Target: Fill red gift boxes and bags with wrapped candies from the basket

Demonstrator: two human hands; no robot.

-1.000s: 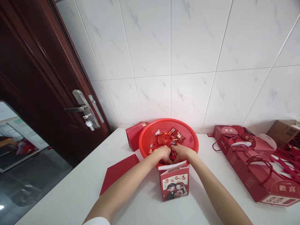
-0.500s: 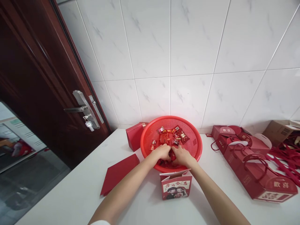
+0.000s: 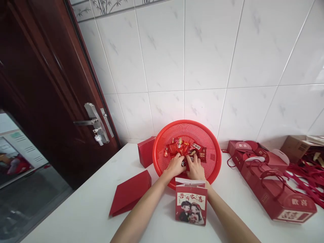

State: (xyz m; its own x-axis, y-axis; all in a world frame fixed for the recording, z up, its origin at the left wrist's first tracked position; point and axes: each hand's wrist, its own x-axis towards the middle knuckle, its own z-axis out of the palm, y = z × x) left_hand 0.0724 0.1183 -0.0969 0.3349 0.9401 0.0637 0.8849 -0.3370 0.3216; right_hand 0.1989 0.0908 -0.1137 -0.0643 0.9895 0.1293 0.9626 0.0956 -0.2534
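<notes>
A red mesh plastic basket [image 3: 212, 165] stands near the wall, tilted toward me, with several red-wrapped candies [image 3: 178, 147] inside. My left hand [image 3: 175, 165] reaches into it, fingers apart and touching the wrappers. Beside it, my right hand [image 3: 195, 167] rests over the candies with spread fingers. Dark round-looking pieces show between the two hands; the fingertips are partly hidden among the wrappers. Between my forearms, in front of the basket, is a small red gift box [image 3: 191, 206] with a cartoon couple on its face and its top edges unfastened.
Left of the basket stand a red box [image 3: 146, 152] and a red folded carton [image 3: 131, 192]. Finished-looking red handled boxes [image 3: 268, 182] line the right, beside red ribbons [image 3: 308, 175] and a cardboard box [image 3: 296, 148]. A brown door [image 3: 63, 84] with keys is at left.
The basket has tipped further toward me and the candies have shifted. My fingers have spread from a more curled pose. The small gift box's front shows more squarely. The camera view has tilted up.
</notes>
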